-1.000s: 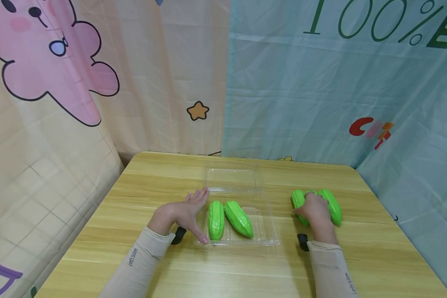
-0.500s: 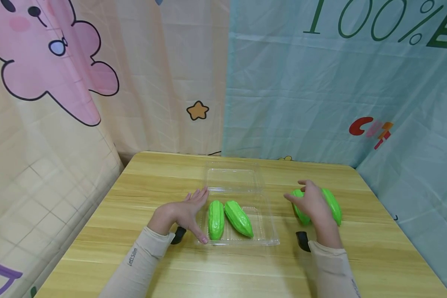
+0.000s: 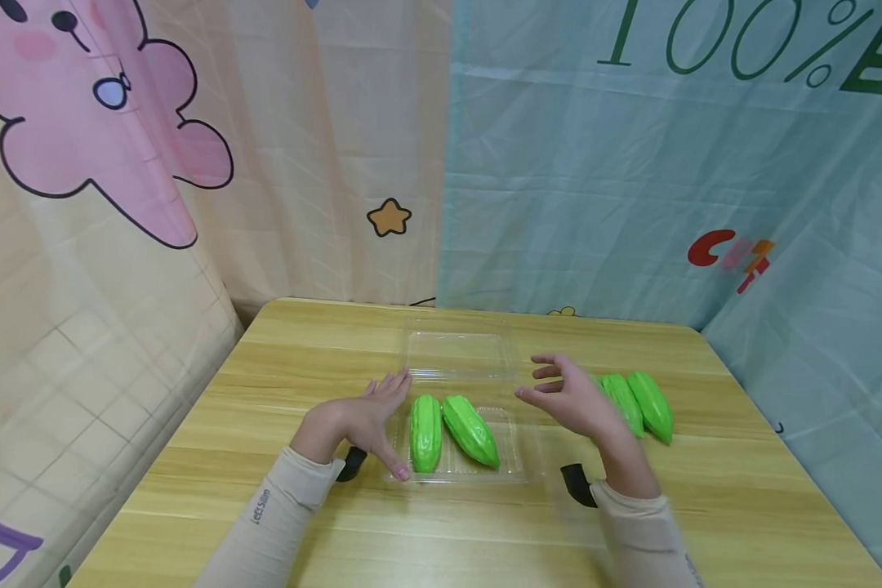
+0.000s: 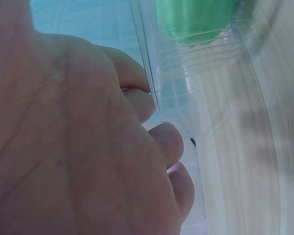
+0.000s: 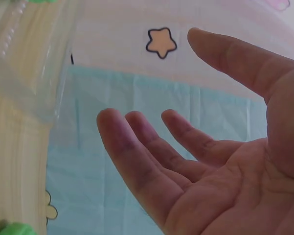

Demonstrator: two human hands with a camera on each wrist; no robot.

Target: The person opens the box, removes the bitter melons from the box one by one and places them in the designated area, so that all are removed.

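A clear plastic clamshell box [image 3: 510,469] lies on the table with its lid [image 3: 459,355] folded back. Two glossy green ridged gourds [image 3: 426,434] lie side by side in its left part, the right one slanted. My left hand [image 3: 356,420] spreads along the box's left side, thumb near the front corner; in the left wrist view its fingers [image 4: 166,144] touch the clear rim. Raised by the box's right edge, my right hand [image 3: 573,400] holds nothing, and its fingers [image 5: 137,166] are loosely extended in the right wrist view.
To the right of my right hand, more green gourds [image 3: 652,407] lie in a row on the wooden table [image 3: 441,539], one partly hidden behind the hand. Printed curtains [image 3: 581,188] hang behind the table and along its sides. A black strap end [image 3: 579,485] sticks out at my right wrist.
My right hand has lifted off the gourds at the right and moved left toward the box, empty. The left hand, the box and the gourds in it have stayed put.
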